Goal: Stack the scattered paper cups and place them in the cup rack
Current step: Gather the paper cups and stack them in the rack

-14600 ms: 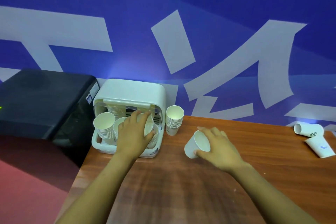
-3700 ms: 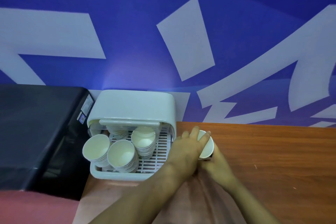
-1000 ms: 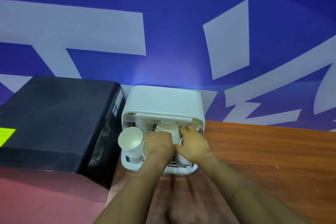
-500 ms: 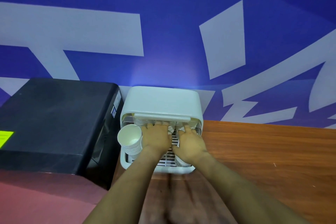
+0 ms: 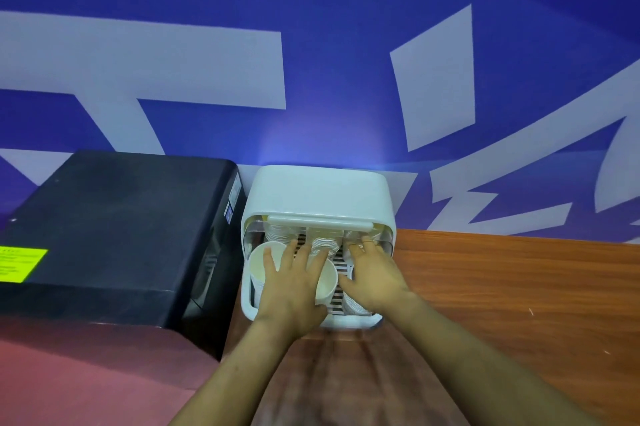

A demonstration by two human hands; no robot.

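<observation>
Black box: a large matt black cabinet-like box [image 5: 114,231] stands at the far left, just beside the rack.
Labels: a bright yellow-green sticker [image 5: 20,264] lies on the black box's top near the left edge, its print too blurred to read; small white and blue stickers [image 5: 231,199] on the side facing the rack are also unreadable.
Cup rack: a white plastic cup rack with a rounded hood and slatted floor [image 5: 318,193] sits at the left end of the bench, against the wall.
Cup stacks: stacks of white paper cups [image 5: 323,244] stand inside the rack, some at the back under the hood, one at the front left with its open mouth [image 5: 258,266] facing up, one at the front right corner [image 5: 353,304] under the right wrist.
Left hand: the left hand [image 5: 294,283] lies flat, fingers straight and spread, over the mouths of the front cups, gripping nothing.
Right hand: the right hand [image 5: 375,273] reaches to the back right of the rack, fingers extended and loosely spread with tips at the cups under the hood; no grip shows.
Bench: a reddish-brown wood-grain bench [image 5: 502,287] runs off to the right.
Wall: a blue wall with large pale lettering [image 5: 436,79], cut off and not legible as words.
</observation>
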